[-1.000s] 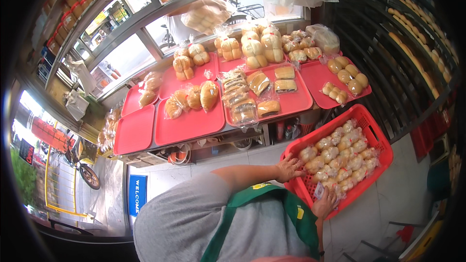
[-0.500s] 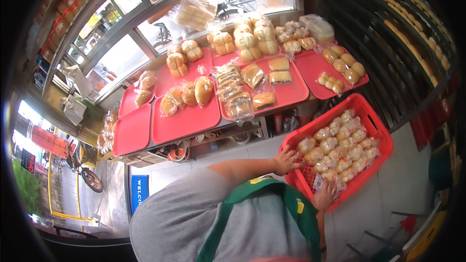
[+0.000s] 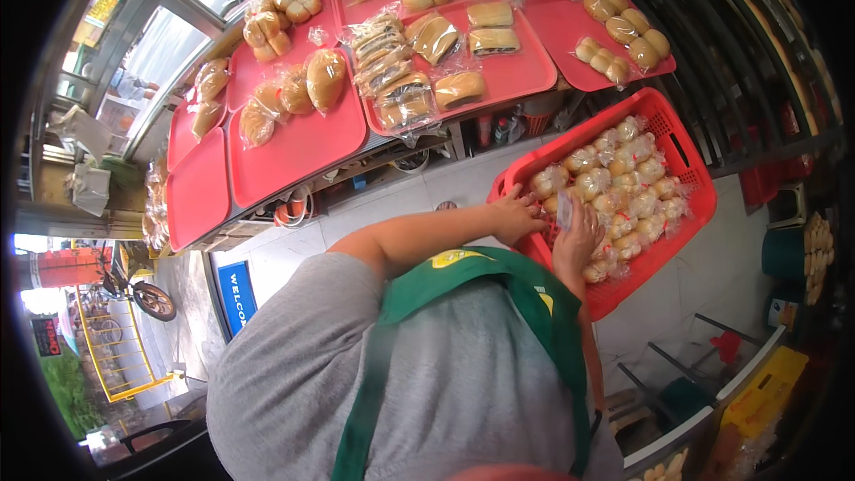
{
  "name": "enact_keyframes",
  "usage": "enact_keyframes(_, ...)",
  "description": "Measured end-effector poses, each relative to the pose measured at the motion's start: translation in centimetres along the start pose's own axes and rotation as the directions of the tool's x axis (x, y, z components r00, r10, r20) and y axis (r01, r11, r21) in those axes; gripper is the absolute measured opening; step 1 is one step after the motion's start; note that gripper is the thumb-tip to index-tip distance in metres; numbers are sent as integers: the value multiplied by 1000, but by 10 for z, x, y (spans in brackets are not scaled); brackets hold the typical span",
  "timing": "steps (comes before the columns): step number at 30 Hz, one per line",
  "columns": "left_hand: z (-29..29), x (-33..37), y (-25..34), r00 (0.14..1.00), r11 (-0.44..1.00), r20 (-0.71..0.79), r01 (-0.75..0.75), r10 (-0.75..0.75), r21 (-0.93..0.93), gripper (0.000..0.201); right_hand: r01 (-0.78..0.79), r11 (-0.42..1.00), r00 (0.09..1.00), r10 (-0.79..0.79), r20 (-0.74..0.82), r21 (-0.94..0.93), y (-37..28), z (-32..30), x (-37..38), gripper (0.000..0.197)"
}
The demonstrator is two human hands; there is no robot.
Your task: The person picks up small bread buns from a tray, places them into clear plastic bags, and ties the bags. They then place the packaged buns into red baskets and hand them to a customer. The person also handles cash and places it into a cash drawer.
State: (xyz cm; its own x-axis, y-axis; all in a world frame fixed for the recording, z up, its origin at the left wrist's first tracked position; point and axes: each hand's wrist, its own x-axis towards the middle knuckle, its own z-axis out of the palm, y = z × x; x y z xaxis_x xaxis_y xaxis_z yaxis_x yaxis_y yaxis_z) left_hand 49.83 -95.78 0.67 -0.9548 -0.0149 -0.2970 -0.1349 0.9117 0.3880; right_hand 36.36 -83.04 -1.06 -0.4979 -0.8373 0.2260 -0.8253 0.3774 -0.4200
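Observation:
A red plastic basket (image 3: 684,230) on the floor holds many small bagged buns (image 3: 634,176) in clear plastic. My left hand (image 3: 517,216) lies at the basket's near left rim, fingers spread over the edge. Above the buns on that same side, my right hand (image 3: 581,236) has its fingers closed round a clear plastic packet (image 3: 565,208). What the packet contains is partly hidden by the fingers.
Red trays (image 3: 200,191) with bagged loaves and rolls (image 3: 326,80) cover the table beyond the basket. Dark racks (image 3: 757,62) stand at the right. Metal legs (image 3: 655,352) and a yellow crate (image 3: 766,392) are at lower right. A blue mat (image 3: 236,298) lies at left.
My right hand has moved up and left from the basket's near edge, with the packet between its fingers. My left hand stays at the rim. The view has tilted downward.

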Motion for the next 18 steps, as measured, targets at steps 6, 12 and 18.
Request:
enact_keyframes(6, -157, -48, -124, 764, 922, -519, 290, -384, -255, 45, 191, 964, 974, -209, -85, -185, -49, 32, 99, 57)
enact_keyframes(12, -203, -114, -323, 536, 756, -577, 608, -616, -243, 42, 110, 941, 981, -51, 187, -319, -67, 105, 122, 44)
enact_keyframes(18, -211, -213, -298, 558, 585, -243, 586, -793, -561, 40, 103, 922, 987, -48, 155, -374, -55, 120, 111, 39)
